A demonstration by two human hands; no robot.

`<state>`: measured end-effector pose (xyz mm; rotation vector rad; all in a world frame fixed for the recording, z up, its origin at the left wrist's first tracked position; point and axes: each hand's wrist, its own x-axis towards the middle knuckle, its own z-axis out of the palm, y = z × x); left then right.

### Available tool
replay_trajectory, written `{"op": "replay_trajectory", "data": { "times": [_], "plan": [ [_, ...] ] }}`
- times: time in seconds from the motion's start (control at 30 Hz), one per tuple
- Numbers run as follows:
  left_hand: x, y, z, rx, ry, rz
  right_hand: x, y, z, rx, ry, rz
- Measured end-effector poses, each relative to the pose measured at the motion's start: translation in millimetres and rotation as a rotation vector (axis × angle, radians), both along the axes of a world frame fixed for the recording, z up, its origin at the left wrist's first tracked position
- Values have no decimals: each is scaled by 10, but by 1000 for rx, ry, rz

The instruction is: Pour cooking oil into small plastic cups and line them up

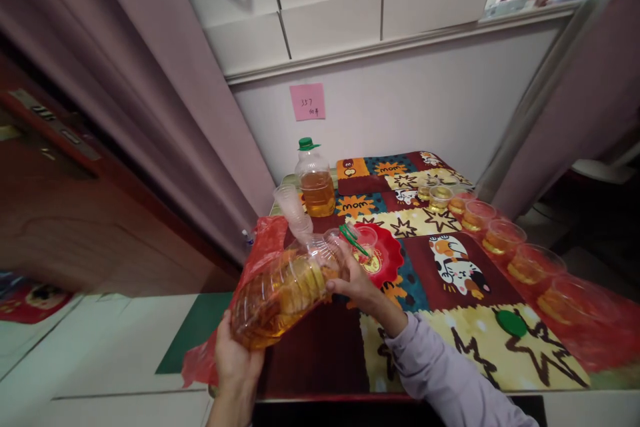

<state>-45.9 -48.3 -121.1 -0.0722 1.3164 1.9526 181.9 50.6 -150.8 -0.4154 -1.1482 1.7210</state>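
Note:
A large clear plastic bottle of golden oil-like liquid (280,297) lies tilted in both my hands, its neck pointing away to the right. My left hand (237,355) cups the base from below. Around the upper part of the bottle, near the neck, my right hand (354,283) is closed. A green ring and strap (353,239) hang at the mouth. Just beyond the mouth, a clear plastic cup (369,235) stands on a red scalloped plate (397,260). Whether liquid is flowing into the cup I cannot tell.
Clear cups holding golden liquid (504,235) line the table's right side on red plastic. A second bottle with a green cap (317,190) stands at the back left, beside stacked clear cups (291,208). A loose green cap (511,323) lies front right. Red plastic (265,240) covers the left edge.

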Motion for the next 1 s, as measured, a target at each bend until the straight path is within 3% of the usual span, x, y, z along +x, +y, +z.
{"op": "replay_trajectory", "data": {
  "times": [0.27,0.53,0.8,1.0],
  "plan": [
    [33,12,174,-86,2,21,10,35,-25,-53,9,24],
    [134,49,366,-145,22,-2,106,4,-32,-92,-133,-44],
    [220,85,475,-160,54,-38,125,-8,58,-159,-42,16],
    [295,98,591,-167,76,-74,95,-16,18,-188,62,46]
  ]
}}
